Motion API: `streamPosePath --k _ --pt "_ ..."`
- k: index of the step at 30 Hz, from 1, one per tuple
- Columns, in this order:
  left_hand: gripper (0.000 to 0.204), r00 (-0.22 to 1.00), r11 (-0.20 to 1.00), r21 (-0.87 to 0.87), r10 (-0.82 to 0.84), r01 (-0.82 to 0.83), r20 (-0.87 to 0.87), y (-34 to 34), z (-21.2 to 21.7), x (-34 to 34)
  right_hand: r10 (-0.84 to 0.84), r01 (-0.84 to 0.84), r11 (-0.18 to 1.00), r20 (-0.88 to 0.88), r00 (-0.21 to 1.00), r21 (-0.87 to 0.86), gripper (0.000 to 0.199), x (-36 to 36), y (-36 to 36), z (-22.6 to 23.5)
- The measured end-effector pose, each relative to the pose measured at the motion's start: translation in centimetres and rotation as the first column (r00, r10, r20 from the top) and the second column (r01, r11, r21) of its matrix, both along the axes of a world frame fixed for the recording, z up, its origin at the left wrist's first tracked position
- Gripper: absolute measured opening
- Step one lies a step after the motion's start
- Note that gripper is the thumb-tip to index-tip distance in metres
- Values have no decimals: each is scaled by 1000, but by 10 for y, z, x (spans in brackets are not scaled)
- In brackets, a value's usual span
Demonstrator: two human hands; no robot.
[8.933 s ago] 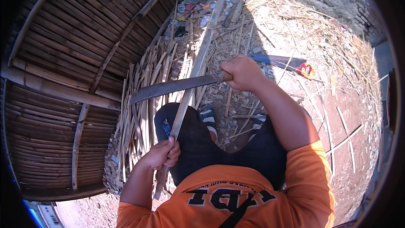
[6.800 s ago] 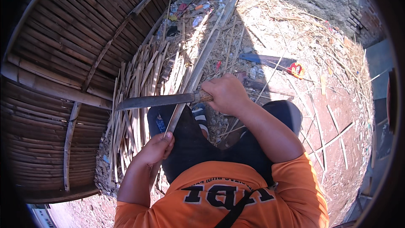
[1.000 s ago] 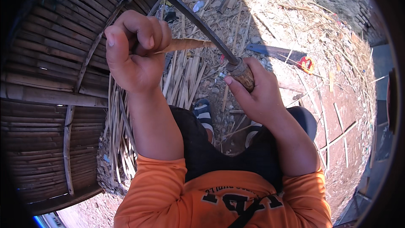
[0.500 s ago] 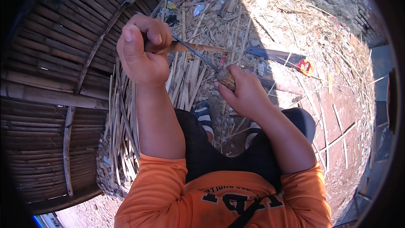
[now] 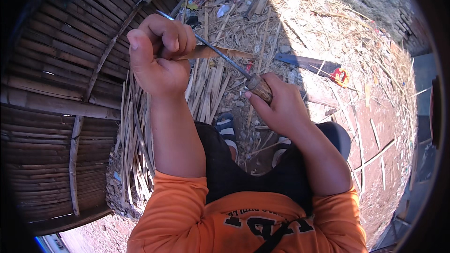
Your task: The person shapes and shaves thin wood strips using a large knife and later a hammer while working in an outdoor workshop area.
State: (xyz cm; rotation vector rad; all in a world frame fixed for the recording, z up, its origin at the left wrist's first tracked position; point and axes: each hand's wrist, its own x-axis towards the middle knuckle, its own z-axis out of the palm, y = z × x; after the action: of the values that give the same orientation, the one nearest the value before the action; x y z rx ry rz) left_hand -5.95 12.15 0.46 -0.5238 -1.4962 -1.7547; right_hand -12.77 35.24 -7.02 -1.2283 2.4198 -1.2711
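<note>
My left hand (image 5: 166, 63) is raised, fingers curled around a flat tan bamboo strip (image 5: 213, 52) that juts out to the right and narrows to its end. In my right hand (image 5: 286, 105) is a knife (image 5: 230, 61), gripped by its thick wooden handle (image 5: 260, 89). Its long, thin metal blade slants up and to the left, crossing the strip in this view close beside my left fingers. The blade's far end shows beyond my left hand. Whether the blade touches the strip, I cannot tell.
Split bamboo strips (image 5: 209, 96) lie in a heap below my left arm. A handsaw (image 5: 304, 62) with a red and yellow handle rests on the ground to the right. A bamboo slat wall (image 5: 51, 61) stands at the left. Shavings (image 5: 323, 23) and litter cover the far ground.
My right hand has moved slightly to the right and nearer with the knife. More of the blade now shows past my left hand, which has hardly moved.
</note>
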Motion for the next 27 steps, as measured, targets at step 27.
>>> streamPosePath --k 27 --pt "60 999 998 35 53 -53 9 -2 -4 -1 20 -5 981 74 997 -194 41 -4 -6 -4"
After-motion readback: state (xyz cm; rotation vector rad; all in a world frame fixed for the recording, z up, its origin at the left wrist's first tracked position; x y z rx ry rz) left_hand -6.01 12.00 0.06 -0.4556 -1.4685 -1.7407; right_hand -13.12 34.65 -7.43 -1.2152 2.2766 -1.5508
